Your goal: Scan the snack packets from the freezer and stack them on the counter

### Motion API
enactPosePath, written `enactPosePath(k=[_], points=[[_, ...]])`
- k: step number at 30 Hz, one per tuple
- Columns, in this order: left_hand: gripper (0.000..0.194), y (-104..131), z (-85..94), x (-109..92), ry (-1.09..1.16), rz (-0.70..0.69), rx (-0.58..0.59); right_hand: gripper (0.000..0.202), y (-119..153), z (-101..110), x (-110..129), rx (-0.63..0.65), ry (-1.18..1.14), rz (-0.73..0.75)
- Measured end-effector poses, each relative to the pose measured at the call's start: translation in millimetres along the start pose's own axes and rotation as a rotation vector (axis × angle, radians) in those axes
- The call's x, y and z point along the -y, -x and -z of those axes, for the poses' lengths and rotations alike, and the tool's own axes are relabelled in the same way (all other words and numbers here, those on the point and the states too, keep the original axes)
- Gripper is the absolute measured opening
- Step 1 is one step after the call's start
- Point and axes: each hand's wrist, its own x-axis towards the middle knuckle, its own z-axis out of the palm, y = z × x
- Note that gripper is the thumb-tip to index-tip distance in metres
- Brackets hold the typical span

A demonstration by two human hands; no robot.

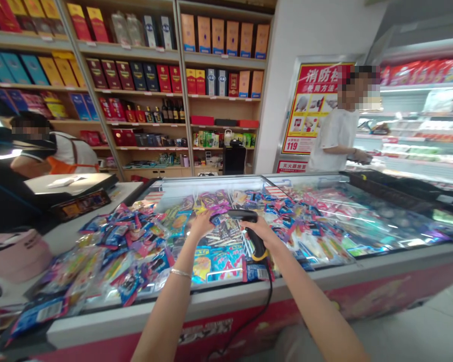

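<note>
Roughly crosswise, black scanner point(243, 215), nose toward left hand point(203, 224).

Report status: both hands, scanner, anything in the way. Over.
Right hand grips black barcode scanner. Left hand at scanner's front end, grip unclear. Loose snack packets strewn around both hands.

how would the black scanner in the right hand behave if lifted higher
The scanner should stay stiff, as its shell looks like hard plastic. The cord hangs in a loose curve, so it will probably bend freely and may tug slightly.
</note>
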Motion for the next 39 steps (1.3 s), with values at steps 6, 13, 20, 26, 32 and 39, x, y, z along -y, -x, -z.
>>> enactPosePath(k=[6, 13, 20, 26, 32, 39], points=[[0.065, 7, -6.0, -12, -0.080, 0.025, 0.018, 0.012, -4, 9, 4, -0.026, 0.052, -0.016], [0.057, 9, 5.2, -16, -0.054, -0.051, -0.156, 0.016, 7, 8, 20, -0.065, 0.512, 0.204], [0.054, 10, 10.4, -13, 0.009, -0.099, -0.316, 0.019, 16, -1, 27, -0.093, 0.668, 0.251], [0.053, 13, 16.1, -10, -0.013, -0.046, -0.350, 0.018, 19, 1, 29, -0.120, 0.628, 0.232], [0.054, 16, 22.1, -10, -0.013, -0.043, -0.381, 0.019, 15, 3, 26, -0.125, 0.603, 0.231], [0.056, 15, 25.9, -10, -0.017, -0.031, -0.387, 0.020, 9, 5, 21, -0.105, 0.603, 0.240]])
